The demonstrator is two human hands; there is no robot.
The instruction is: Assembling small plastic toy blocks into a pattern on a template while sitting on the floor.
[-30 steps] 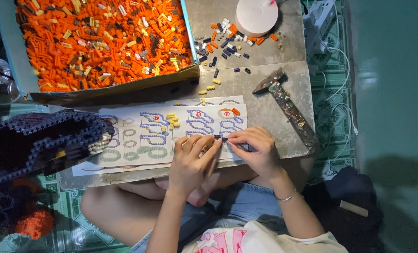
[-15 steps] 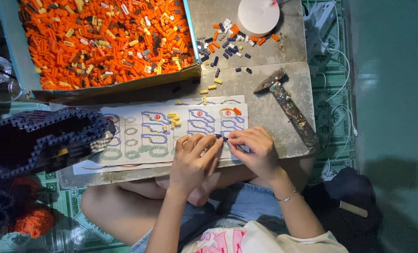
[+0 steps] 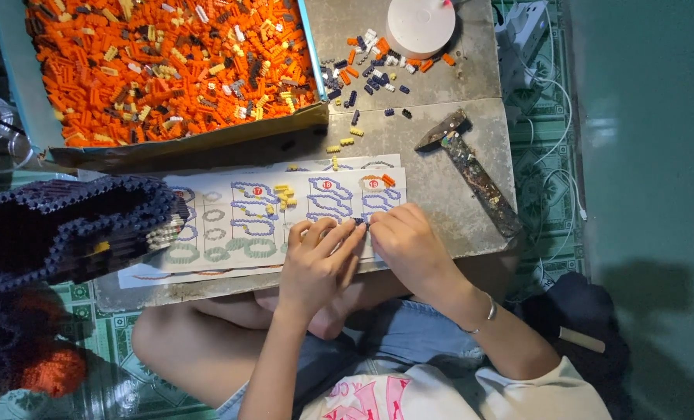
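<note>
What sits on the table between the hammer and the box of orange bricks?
In the head view, loose yellow bricks and dark bricks lie scattered on bare metal between the hammer and box.

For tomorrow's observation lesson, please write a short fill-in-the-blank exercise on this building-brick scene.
1. The big cardboard tray holds mostly ____ small plastic bricks.
2. Both hands, left hand and right hand, meet over the printed paper ____ sheet.
3. The rusty metal ____ lies right of the sheet.
4. The round white lid sits at the table's ____ edge.

Missing: orange; instruction; hammer; far
</note>
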